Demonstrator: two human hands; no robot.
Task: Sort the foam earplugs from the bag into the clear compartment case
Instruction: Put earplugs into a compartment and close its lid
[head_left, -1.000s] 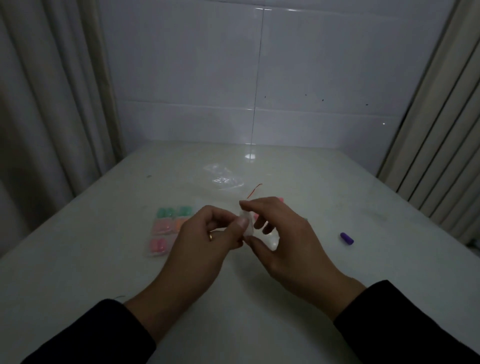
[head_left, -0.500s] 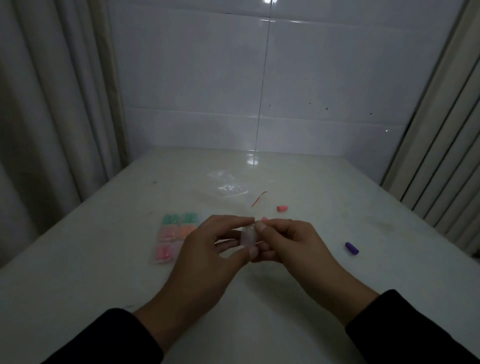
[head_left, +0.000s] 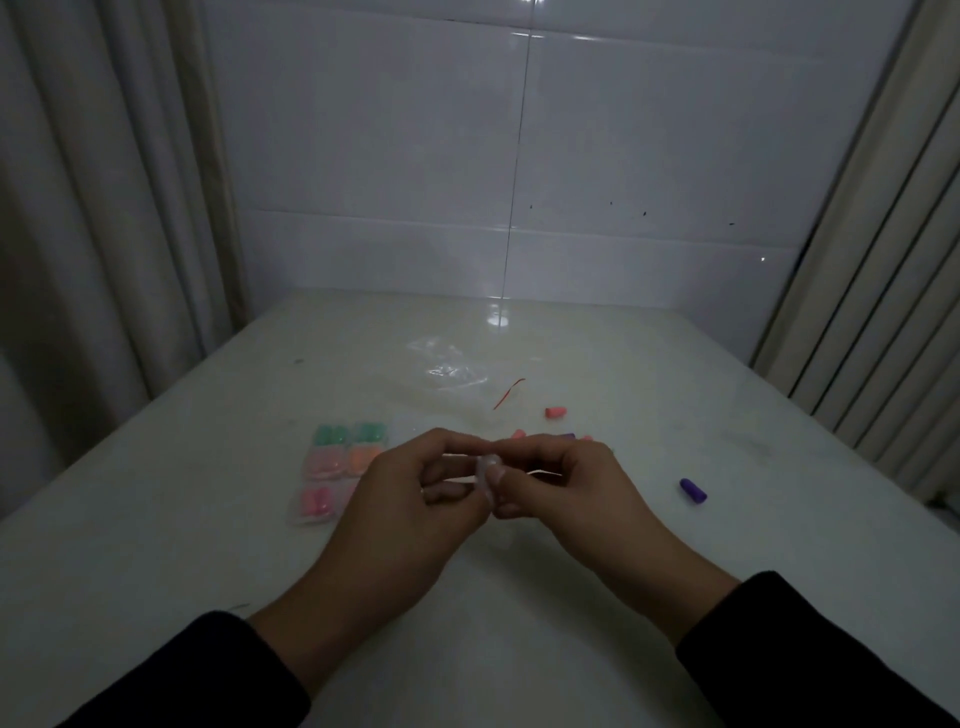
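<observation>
While both hands pinch a small clear bag at frame centre, left hand and right hand fingers curled on it, the film looks light, slippery; grip its edges. Case lies centre-left on the bench.

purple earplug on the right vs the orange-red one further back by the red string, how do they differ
The purple earplug is dark violet; the orange-red earplug is a bright coral. The purple one lies nearer the person, to the right of the right hand, while the orange-red one lies farther back, just right of the red string. The purple one points diagonally; the orange-red one lies roughly crosswise. Both lie loose on the table, outside the clear compartment case.
</observation>
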